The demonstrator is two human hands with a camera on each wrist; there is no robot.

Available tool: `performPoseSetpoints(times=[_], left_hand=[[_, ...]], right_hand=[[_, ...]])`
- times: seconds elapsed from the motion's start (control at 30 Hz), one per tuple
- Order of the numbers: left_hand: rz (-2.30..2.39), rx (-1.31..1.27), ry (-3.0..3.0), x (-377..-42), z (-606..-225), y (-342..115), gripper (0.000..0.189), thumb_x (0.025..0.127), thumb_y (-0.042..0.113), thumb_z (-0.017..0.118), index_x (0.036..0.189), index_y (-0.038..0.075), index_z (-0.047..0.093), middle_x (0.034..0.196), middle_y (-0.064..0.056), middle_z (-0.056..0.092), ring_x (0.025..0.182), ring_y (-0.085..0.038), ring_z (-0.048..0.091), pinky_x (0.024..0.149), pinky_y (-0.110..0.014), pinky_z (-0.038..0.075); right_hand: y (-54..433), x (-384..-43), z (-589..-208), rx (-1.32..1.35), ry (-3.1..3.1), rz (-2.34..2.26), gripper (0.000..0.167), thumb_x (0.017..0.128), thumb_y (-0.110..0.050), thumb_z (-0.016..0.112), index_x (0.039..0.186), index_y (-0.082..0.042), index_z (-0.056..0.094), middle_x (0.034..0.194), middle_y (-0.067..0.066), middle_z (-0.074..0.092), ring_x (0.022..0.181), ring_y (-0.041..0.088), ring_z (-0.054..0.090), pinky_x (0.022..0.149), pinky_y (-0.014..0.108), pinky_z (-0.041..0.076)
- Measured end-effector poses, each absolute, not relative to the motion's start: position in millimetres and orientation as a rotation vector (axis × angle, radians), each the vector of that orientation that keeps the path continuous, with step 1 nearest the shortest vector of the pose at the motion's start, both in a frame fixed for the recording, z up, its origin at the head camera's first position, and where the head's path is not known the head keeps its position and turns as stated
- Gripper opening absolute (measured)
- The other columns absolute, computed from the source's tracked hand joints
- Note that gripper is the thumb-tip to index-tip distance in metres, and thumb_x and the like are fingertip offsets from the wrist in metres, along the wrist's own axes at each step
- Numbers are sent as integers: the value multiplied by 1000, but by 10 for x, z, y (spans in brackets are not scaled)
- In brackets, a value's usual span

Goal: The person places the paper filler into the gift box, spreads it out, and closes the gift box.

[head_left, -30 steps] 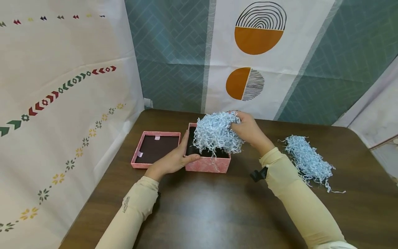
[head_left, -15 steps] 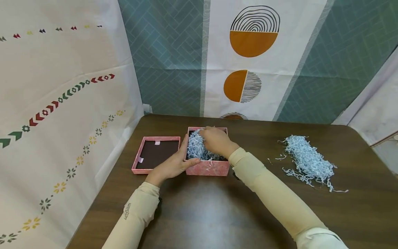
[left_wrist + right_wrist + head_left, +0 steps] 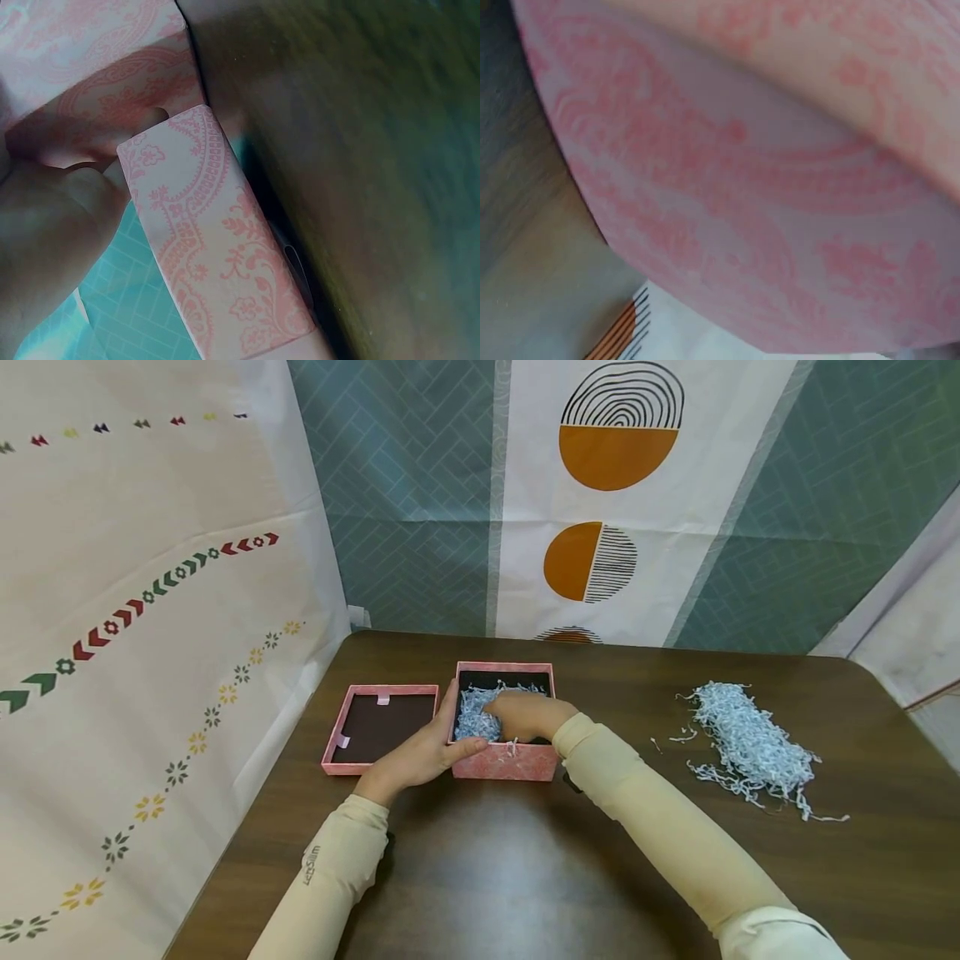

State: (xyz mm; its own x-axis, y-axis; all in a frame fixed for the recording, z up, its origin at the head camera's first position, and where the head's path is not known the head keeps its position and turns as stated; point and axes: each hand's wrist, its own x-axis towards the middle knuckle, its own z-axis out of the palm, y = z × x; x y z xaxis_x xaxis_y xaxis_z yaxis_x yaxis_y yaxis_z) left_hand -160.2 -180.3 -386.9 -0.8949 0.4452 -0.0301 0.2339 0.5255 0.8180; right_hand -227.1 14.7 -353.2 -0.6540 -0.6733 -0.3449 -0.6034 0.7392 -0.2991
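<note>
A pink patterned box (image 3: pixel 506 763) with a dark inside stands uncovered on the table. Light-blue shredded paper (image 3: pixel 472 717) lies in its left and front part. My left hand (image 3: pixel 416 753) rests against the box's left side, fingers extended along it and thumb at the front rim. The left wrist view shows this hand (image 3: pixel 56 225) between the box (image 3: pixel 112 52) and its lid (image 3: pixel 210 232). My right hand (image 3: pixel 528 715) reaches down into the box at the shredded paper, its fingertips hidden. Only the box's patterned outer wall (image 3: pixel 705 195) fills most of the right wrist view.
Left of the box, the pink-rimmed lid (image 3: pixel 392 720) lies with its dark inside up. A second heap of blue shredded paper (image 3: pixel 750 739) sits on the right of the table (image 3: pixel 480 868), with loose strands beside it. Patterned cloths (image 3: pixel 420 493) hang behind and at the left.
My right hand has brought the bundle of shredded paper down into the box and moved lower inside it. The paper now sits below the rim. My left hand stays at the box.
</note>
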Motion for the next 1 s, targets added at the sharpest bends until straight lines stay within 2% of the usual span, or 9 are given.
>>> performPoseSetpoints(times=[0.23,0.37,0.47,0.57,0.67,0.73,0.8,0.9,1.0], left_hand=[[1291,605,2548,-1604,-3897,-1808,109,97,52,62,158,25,-24,168,-6,-15,152,-28,5,119,-52,14],[1301,604,2530,-1601,-3891,-1798,109,97,52,63,158,24,-23,168,-9,-14,152,-30,6,118,-53,15],[1295,589,2529,-1604,-3887,-1791,109,97,52,63,159,23,-22,168,-7,-14,152,-30,7,118,-54,17],[1289,579,2528,-1610,-3886,-1786,109,97,52,63,159,24,-22,168,-5,-15,152,-31,7,117,-55,18],[1290,571,2527,-1614,-3882,-1782,110,96,51,64,158,28,-24,168,-4,-15,152,-30,5,117,-57,17],[1294,570,2525,-1618,-3880,-1779,110,97,50,64,157,31,-25,167,-3,-16,152,-30,4,117,-58,16],[1296,574,2528,-1621,-3878,-1778,110,97,49,65,157,31,-25,167,-2,-17,152,-30,3,117,-59,16],[1300,570,2526,-1619,-3874,-1785,110,96,49,65,157,30,-25,167,-1,-17,152,-29,3,117,-58,15],[1303,551,2530,-1611,-3870,-1801,110,96,49,65,159,26,-23,167,-1,-16,153,-28,4,117,-58,15]], right_hand=[[220,-2281,-3525,-998,2528,-220,53,92,-14,74,143,-8,58,139,14,59,129,32,53,111,48,38],[311,-2277,-3406,-994,2520,-308,62,90,-16,78,147,-13,54,147,10,54,135,30,48,111,48,38],[415,-2244,-3264,-964,2497,-421,68,89,-17,80,151,-17,51,149,7,51,127,27,55,103,45,47],[529,-2190,-3128,-978,2516,-548,64,90,-18,79,149,-16,53,148,7,52,120,26,59,96,43,52],[635,-2125,-3037,-1037,2563,-651,47,93,-16,75,138,-13,64,138,6,59,112,26,62,91,41,55],[700,-2070,-2995,-1074,2588,-696,35,94,-14,74,129,-10,70,123,5,66,98,25,66,84,39,57],[750,-2010,-2972,-1091,2590,-709,27,94,-12,73,121,-10,74,103,2,67,82,21,65,74,35,57],[771,-1921,-2978,-1120,2550,-689,24,94,-11,74,118,-9,75,81,-1,60,66,17,57,63,31,53],[716,-1857,-3037,-1157,2513,-621,27,93,-12,75,119,-7,74,74,-2,58,64,14,52,62,30,50]])
